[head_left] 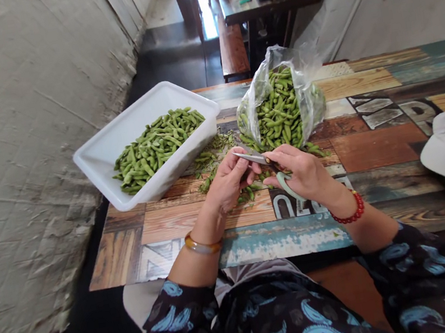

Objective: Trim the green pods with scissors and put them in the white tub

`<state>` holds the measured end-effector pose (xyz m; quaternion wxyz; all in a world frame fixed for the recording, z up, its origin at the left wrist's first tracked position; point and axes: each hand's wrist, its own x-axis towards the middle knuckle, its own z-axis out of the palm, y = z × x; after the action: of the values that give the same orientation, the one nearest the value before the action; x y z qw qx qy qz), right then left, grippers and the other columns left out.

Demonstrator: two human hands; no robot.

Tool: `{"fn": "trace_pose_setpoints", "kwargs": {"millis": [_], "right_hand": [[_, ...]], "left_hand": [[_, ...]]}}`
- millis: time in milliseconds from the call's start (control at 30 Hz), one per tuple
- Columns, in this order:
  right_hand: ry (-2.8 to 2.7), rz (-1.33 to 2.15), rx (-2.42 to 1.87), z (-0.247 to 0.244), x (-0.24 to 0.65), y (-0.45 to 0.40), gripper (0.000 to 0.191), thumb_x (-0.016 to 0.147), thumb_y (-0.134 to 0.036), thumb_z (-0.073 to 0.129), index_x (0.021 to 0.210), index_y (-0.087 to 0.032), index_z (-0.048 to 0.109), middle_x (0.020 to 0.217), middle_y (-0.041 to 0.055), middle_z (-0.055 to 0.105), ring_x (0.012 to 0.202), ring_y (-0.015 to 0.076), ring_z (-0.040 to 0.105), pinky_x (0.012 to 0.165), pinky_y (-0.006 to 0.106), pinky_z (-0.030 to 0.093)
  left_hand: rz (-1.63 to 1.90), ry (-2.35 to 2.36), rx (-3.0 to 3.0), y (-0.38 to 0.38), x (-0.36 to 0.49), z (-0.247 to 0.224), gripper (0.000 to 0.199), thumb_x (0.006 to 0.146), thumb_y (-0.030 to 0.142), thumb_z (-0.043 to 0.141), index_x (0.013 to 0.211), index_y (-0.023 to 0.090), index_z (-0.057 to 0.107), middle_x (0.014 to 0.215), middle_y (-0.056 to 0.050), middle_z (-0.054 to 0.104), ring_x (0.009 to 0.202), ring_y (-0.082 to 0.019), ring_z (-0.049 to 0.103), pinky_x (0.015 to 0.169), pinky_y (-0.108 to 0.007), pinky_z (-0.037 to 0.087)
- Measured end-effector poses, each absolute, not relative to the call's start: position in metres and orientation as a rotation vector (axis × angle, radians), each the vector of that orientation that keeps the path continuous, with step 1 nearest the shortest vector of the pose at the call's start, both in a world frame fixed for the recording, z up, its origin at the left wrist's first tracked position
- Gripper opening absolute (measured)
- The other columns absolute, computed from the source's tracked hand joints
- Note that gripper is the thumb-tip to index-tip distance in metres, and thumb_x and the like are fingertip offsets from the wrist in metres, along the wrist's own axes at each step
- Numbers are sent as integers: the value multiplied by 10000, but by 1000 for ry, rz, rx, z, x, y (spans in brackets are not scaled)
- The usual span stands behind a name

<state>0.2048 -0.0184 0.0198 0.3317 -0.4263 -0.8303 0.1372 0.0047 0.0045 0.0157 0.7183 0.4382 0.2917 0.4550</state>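
The person's right hand [306, 169] grips green-handled scissors [253, 157], blades pointing toward the left hand [231, 179], whose fingers are pinched together; I can't tell what they hold. Beyond the hands, green pods [277, 114] fill a clear bag [305, 101], and more lie in the white tub [126, 202], ahead and to the left.

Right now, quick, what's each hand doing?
Left hand: closed, thumb against fingers; whether it pinches anything cannot be told.
Right hand: closed, holding the green-handled scissors.
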Motion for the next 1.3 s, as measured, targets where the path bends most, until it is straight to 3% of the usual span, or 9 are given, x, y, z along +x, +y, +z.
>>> {"fn": "trace_pose_setpoints", "kwargs": {"millis": [333,533,700,767,867,1000,1167,1300], "right_hand": [[-2191,340,-1063,20,206,-18,354,914,-362,672,1225,-206,604,951,75,640,843,225,622,742,340,526],[-2240,314,-1139,21,211,-19,301,936,-385,636,1182,-212,635,914,67,661,820,225,633,710,324,512],[-2097,256,-1240,15,220,-9,369,904,-466,663,1172,-213,658,975,91,691,888,259,659,786,378,541],[-2026,241,-1260,15,224,-6,397,898,-494,661,1174,-208,663,955,89,695,871,256,667,791,386,548],[-1982,240,-1277,18,227,-4,414,892,-508,665,1183,-213,670,959,88,706,877,258,674,815,398,556],[-2020,258,-1248,19,224,-5,393,895,-474,673,1188,-213,666,985,91,708,901,257,673,821,388,552],[-2041,231,-1216,17,221,-7,352,906,-428,669,1175,-200,660,975,91,699,882,247,671,789,364,548],[-2044,224,-1230,16,220,-8,340,907,-411,670,1188,-221,658,990,86,702,895,247,675,801,364,555]], "left_hand": [[1011,689,1126,6,6,17,357,855,502,693,907,178,553,755,-3,672,437,-47,419,415,-197,274],[1110,836,1247,11,3,17,326,813,458,744,809,164,605,707,9,608,467,-44,376,440,-212,255],[1029,879,1221,11,3,17,239,859,411,675,945,198,609,695,19,594,484,-71,364,470,-217,242],[974,897,1309,11,4,16,222,877,407,649,855,190,606,637,30,528,513,-87,366,503,-223,263],[902,990,1599,8,9,13,313,901,398,611,680,177,581,617,8,507,590,-122,415,590,-244,316],[731,1214,1979,2,19,7,141,823,324,699,751,209,660,736,-32,616,718,-189,548,688,-277,356],[580,1333,2082,-4,28,3,174,744,297,768,736,212,617,780,-68,631,857,-291,638,795,-346,425],[550,1341,2037,-5,30,5,206,729,259,766,702,207,569,754,-79,620,858,-326,639,830,-406,437]]}}
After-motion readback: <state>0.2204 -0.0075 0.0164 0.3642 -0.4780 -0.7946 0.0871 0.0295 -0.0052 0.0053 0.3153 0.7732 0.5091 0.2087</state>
